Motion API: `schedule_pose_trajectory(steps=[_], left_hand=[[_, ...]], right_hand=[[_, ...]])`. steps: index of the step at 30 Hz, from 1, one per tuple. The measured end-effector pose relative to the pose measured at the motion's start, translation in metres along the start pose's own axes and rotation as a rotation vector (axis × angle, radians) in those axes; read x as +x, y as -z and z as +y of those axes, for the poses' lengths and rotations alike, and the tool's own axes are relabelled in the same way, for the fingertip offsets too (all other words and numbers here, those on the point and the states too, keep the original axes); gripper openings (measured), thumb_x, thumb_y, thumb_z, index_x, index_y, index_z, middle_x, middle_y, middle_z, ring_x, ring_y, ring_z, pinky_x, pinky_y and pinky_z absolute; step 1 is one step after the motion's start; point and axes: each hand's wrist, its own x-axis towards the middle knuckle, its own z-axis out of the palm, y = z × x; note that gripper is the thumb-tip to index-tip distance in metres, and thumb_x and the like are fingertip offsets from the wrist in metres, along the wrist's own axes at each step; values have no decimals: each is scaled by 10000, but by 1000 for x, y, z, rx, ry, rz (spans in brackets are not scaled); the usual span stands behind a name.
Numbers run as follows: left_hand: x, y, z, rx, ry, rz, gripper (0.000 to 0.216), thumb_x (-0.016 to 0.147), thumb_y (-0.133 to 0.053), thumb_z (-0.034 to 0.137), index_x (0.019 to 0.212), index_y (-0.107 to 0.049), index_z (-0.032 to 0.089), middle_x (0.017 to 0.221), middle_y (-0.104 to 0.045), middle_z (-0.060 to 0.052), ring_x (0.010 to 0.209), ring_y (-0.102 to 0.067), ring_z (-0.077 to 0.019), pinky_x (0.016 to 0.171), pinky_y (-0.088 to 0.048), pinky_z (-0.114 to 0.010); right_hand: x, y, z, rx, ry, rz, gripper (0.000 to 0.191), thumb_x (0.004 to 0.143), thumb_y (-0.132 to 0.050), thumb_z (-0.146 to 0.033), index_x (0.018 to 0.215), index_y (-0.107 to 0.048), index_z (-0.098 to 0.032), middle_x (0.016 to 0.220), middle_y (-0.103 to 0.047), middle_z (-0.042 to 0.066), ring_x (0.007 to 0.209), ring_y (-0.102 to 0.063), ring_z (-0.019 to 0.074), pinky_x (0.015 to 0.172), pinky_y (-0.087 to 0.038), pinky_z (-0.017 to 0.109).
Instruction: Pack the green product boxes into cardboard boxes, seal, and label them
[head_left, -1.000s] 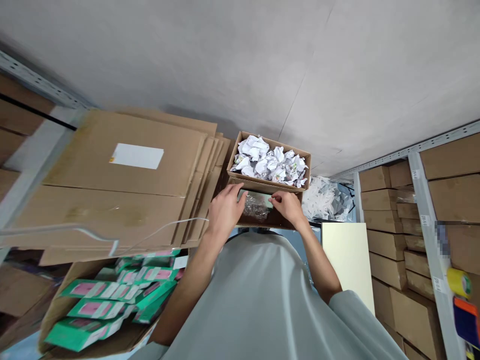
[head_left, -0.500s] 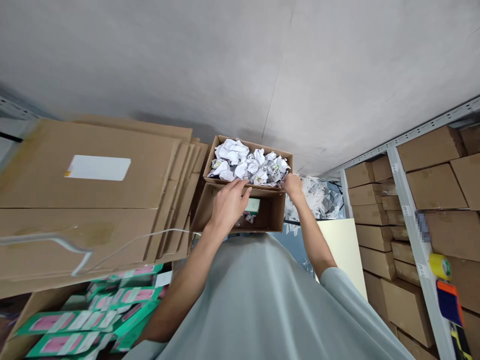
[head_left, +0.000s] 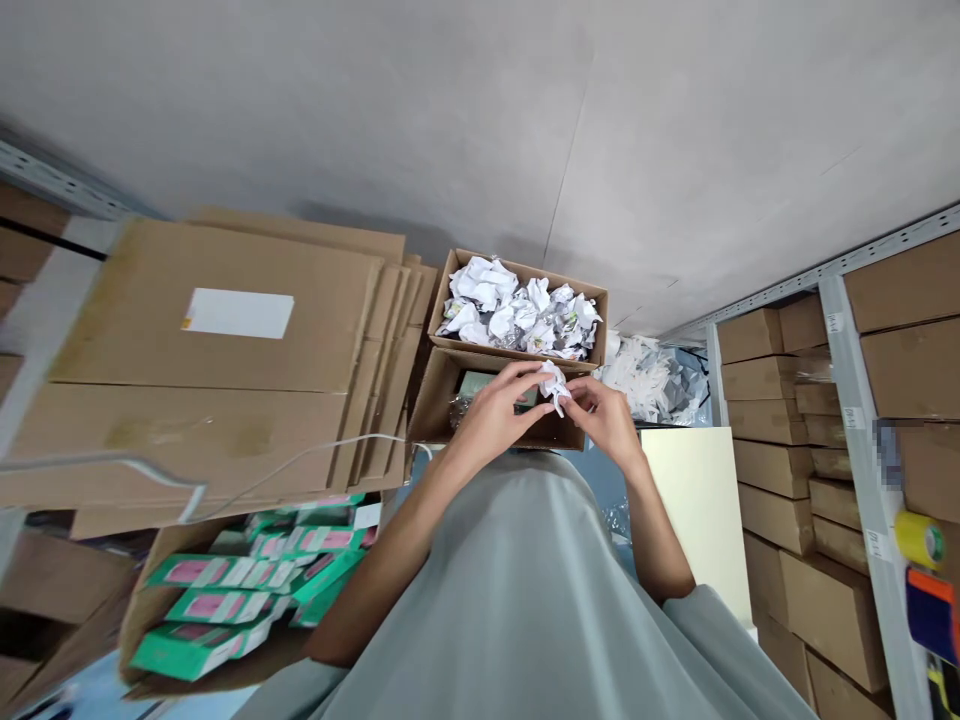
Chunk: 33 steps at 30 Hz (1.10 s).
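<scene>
My left hand and my right hand meet over a small open cardboard box. Both pinch one crumpled white paper ball between their fingertips. Inside the small box lie a pale green packet and a clear plastic wrap, partly hidden by my hands. Just beyond it stands a second cardboard box filled with several crumpled paper balls.
A stack of flat cardboard sheets lies to the left, with a white cable across it. A carton of green-and-pink packets sits lower left. Metal shelving with brown boxes fills the right, tape rolls hanging there. More crumpled paper lies right of the boxes.
My right hand reached to the paper-filled box, took a crumpled ball and brought it back over the small box. My left hand came up to grip the same ball.
</scene>
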Motion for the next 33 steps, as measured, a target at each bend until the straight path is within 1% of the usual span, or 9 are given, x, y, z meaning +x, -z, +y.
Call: schedule_pose_trajectory(steps=[4,8,12,15,17,21,25,28,33], left_hand=[[-14,-1,-31,46,111,-63,399,990,-653,385,1361,-721,253,1421,-717,-91,1048,-776,-235,957,-644,-366],[-25,4,-55,187,128,-93,435,971,-658,304,1402,-694,254,1460,-714,-88,1254,-737,-277,1101,-592,-402],[-40,23,-59,312,168,98,382,1015,-605,323,1374,-708,243,1467,-702,-108,1362,-677,-291,1202,-525,-412],[-54,40,-61,439,232,311,416,1048,-566,354,1425,-677,219,1498,-660,-156,1428,-614,-326,1255,-468,-462],[-63,47,-66,521,300,400,484,1043,-568,361,1492,-626,190,1508,-638,-196,1456,-580,-362,1256,-454,-508],[-72,51,-83,607,435,376,528,1009,-575,364,1477,-618,123,1393,-703,-243,1331,-651,-417,1126,-531,-551],[-71,54,-94,681,486,286,350,1016,-518,357,1181,-756,161,1177,-791,-216,1083,-746,-384,921,-575,-475],[-71,59,-88,738,473,244,304,1015,-503,357,985,-763,203,1055,-806,-186,950,-759,-347,786,-534,-415],[-72,63,-60,716,365,198,291,1012,-514,388,898,-732,233,993,-805,-131,904,-754,-311,737,-487,-387]], right_hand=[[0,-41,13,-49,-96,-62,185,983,-703,-328,1136,-769,-249,985,-834,-5,731,-723,171,754,-547,261],[8,-69,24,-215,-122,-72,191,1006,-731,-292,1194,-765,-275,1076,-838,-7,825,-752,185,820,-543,275],[1,-69,27,-285,-113,-39,296,1011,-759,-292,1306,-739,-270,1257,-814,28,941,-773,200,852,-545,284],[-14,-55,31,-336,-156,80,232,1042,-726,-337,1256,-750,-248,1202,-816,53,1023,-773,231,878,-538,299],[-25,-46,35,-404,-238,163,195,1056,-706,-368,1182,-760,-229,1163,-814,74,1025,-772,252,874,-530,314],[-34,-41,43,-479,-411,194,193,1067,-697,-380,1133,-773,-215,1137,-823,89,1018,-782,267,835,-510,315],[-34,-49,46,-481,-454,207,198,1086,-657,-346,1118,-803,-216,1106,-842,90,1028,-794,271,834,-503,310],[-38,-53,43,-479,-469,228,204,1076,-641,-314,1078,-818,-214,1058,-850,98,994,-800,273,812,-492,308],[-73,-46,45,-472,-524,366,208,1048,-639,-321,1025,-822,-224,1012,-850,89,914,-789,269,757,-467,306]])
